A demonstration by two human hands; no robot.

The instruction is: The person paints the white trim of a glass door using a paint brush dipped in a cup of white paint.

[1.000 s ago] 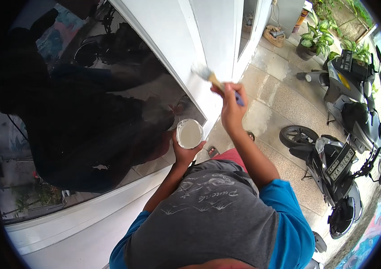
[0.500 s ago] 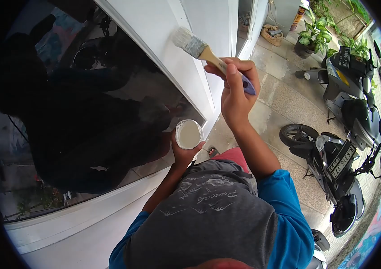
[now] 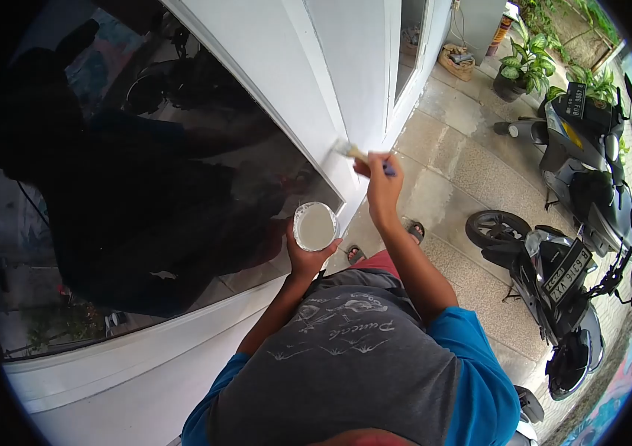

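Note:
My right hand (image 3: 384, 182) is closed round the wooden handle of a paintbrush (image 3: 355, 153). The bristles, a little blurred, are against or very close to the white frame (image 3: 329, 145) beside the dark glass; contact cannot be made out. Lower down, my left hand (image 3: 307, 256) grips a cup of paint (image 3: 315, 227) with its mouth facing up. Pale greyish-white paint shows inside, and the rim is smeared with white. The cup is in front of the lower corner of the dark glass pane (image 3: 182, 171).
Two motorbikes (image 3: 546, 267) (image 3: 584, 156) are parked on the paved floor (image 3: 472, 167) to the right. Potted plants (image 3: 524, 67) and a paper bag (image 3: 457, 62) stand near the wall at the upper right. My sandalled feet (image 3: 355, 255) show below the cup.
My right hand has brought the paintbrush down along the white frame, from high up to nearer the cup. My left hand and the cup have hardly moved.

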